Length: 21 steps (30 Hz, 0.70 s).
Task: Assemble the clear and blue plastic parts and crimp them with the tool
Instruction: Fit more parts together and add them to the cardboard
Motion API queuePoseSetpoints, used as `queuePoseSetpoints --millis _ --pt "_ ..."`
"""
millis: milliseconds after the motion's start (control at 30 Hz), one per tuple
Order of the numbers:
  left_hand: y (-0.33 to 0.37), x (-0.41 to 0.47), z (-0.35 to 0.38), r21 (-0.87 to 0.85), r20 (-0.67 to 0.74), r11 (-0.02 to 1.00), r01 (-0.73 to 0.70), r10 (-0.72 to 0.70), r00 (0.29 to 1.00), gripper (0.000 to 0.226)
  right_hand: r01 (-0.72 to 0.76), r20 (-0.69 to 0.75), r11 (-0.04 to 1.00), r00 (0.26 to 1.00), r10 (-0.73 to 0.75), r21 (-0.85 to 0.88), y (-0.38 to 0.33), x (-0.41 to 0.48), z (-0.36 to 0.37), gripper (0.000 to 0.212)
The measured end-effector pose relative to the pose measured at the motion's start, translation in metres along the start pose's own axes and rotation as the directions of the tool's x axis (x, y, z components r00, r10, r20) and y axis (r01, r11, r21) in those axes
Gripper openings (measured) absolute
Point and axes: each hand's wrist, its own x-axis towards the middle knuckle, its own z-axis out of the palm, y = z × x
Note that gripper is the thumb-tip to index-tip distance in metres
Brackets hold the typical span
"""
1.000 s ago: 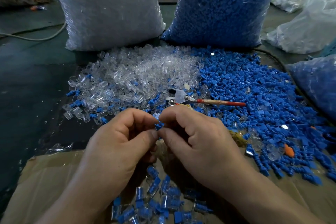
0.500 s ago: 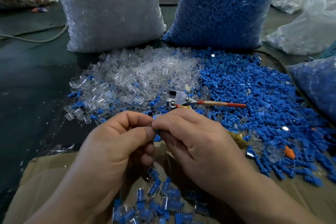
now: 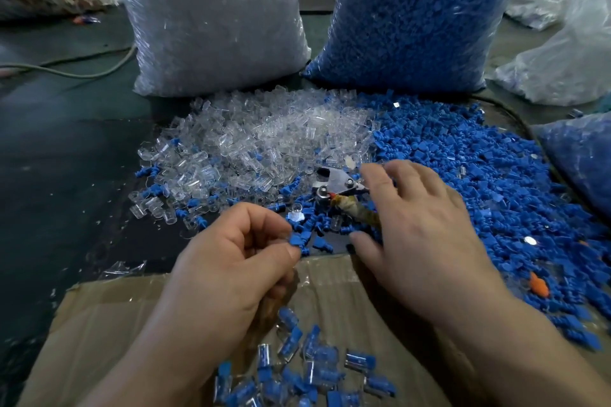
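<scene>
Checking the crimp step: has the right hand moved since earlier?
Yes. The right hand parted from the left hand, which pinches a blue part, and reached forward over the tool.

On the dark floor (image 3: 66, 175), a plastic sack of clear parts (image 3: 205, 20) stands back left, with a plastic sack of blue parts (image 3: 420, 16) to its right. Before them lie touching heaps of loose clear plastic parts (image 3: 264, 142), left, and loose blue plastic parts (image 3: 479, 175), right, with the metal crimping tool (image 3: 337, 182) where they meet. Nearest, a brown cardboard sheet (image 3: 115, 324) carries assembled clear-and-blue pieces (image 3: 297, 367).

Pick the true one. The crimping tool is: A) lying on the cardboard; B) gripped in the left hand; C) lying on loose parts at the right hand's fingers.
C: the crimping tool lies on the loose parts, its handle under the right hand; the left hand pinches a blue part.
</scene>
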Motion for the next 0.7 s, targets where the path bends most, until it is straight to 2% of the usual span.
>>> queuePoseSetpoints --millis 100,233,333,433,533,600,700 --pt "0.000 0.000 -0.001 -0.056 0.001 0.998 -0.007 0.007 1.000 0.018 -0.058 0.133 0.992 0.988 0.073 -0.110 0.012 0.004 0.001 0.078" --pt "-0.001 0.002 -0.002 -0.086 -0.045 0.996 -0.027 0.023 0.999 0.027 -0.041 0.098 0.989 0.994 0.055 -0.140 0.012 0.007 0.000 0.066" --pt "-0.003 0.005 -0.001 -0.104 -0.076 0.994 -0.046 0.038 0.996 0.016 -0.030 0.051 0.992 0.998 0.036 -0.126 0.011 0.010 -0.003 0.051" --pt "-0.002 0.005 -0.003 -0.126 -0.091 0.990 -0.059 0.047 0.995 0.017 -0.009 -0.031 1.000 0.999 0.008 -0.020 0.012 0.009 -0.009 0.042" --pt "0.001 0.004 -0.006 -0.183 -0.120 0.980 -0.074 0.052 0.991 0.023 0.102 -0.082 0.979 0.993 -0.088 0.176 0.006 0.001 -0.018 0.040" --pt "0.002 0.005 -0.007 -0.236 -0.137 0.968 -0.085 0.054 0.989 0.020 0.187 -0.073 0.959 0.982 -0.175 0.212 0.000 -0.006 -0.020 0.044" --pt "0.000 0.007 -0.010 -0.219 -0.137 0.966 -0.138 0.110 0.984 0.017 0.268 -0.047 0.944 0.963 -0.264 0.192 -0.004 -0.011 -0.021 0.058"
